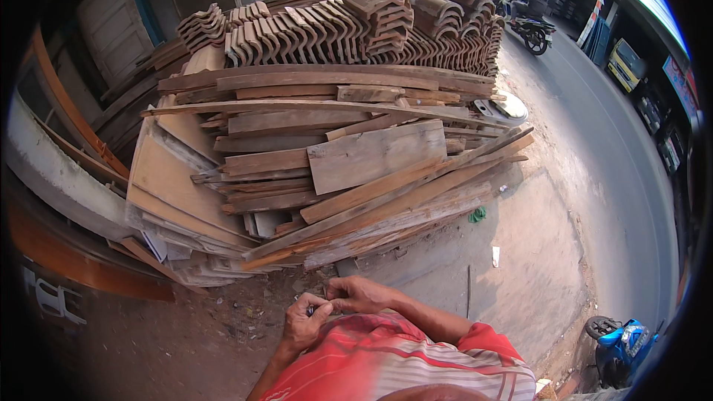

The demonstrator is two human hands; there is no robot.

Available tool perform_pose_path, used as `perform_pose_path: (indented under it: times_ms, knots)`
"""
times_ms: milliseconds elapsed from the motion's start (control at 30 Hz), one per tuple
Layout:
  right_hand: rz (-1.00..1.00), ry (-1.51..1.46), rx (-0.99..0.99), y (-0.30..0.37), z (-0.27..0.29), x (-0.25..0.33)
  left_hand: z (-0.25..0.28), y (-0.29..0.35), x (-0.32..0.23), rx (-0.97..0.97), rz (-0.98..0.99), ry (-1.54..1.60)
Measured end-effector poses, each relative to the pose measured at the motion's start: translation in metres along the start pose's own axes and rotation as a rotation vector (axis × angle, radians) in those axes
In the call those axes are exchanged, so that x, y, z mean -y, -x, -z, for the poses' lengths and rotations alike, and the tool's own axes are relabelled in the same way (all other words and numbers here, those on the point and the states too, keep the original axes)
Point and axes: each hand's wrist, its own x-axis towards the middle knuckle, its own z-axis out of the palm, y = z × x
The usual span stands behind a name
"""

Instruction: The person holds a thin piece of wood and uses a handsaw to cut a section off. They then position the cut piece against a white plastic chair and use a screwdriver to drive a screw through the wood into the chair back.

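My left hand [303,321] and my right hand [359,295] meet close in front of my red and striped shirt [416,353]. Fingers of both are curled and pinched together, the fingertips almost touching. A small dark bit shows at the left fingers, too little of it to name. Beyond my hands lies a large pile of old wooden planks [379,152], with one wide short board [377,154] lying on top. Neither hand touches the wood.
Stacked roof tiles [297,33] stand behind the planks. Panel sheets [178,171] lean at the left, near a white plastic chair [52,295]. To the right, a blue motorbike [624,349] stands beside the road [594,111], where riders on a motorbike [531,18] pass.
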Motion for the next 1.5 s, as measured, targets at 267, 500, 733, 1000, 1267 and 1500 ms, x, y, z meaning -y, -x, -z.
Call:
perform_pose_path:
  times_ms: [267, 500, 733, 1000, 1267, 1500]
  knots:
    - [0.028, 0.193, -0.014, -0.054, -0.049, 0.023, 0.061, 0.021, 0.063, -0.128, -0.026, 0.081]
    - [0.225, 0.353, -0.1, -0.109, 0.003, 0.031, 0.087, 0.031, 0.089, -0.343, 0.194, 0.31]
    - [0.007, 0.741, -0.385, -0.199, 0.146, -0.038, 0.104, 0.058, 0.089, -0.673, 0.278, 0.319]
    - [0.04, 1.185, -0.459, -0.288, 0.28, -0.091, 0.056, 0.07, 0.07, -0.967, 0.462, 0.343]
    - [-0.148, 1.241, -0.102, -0.32, 0.338, -0.094, 0.017, 0.036, 0.064, -0.946, 0.524, 0.384]
    - [0.111, 1.164, -0.03, -0.303, 0.368, -0.082, 0.019, 0.019, 0.05, -0.986, 0.511, 0.292]
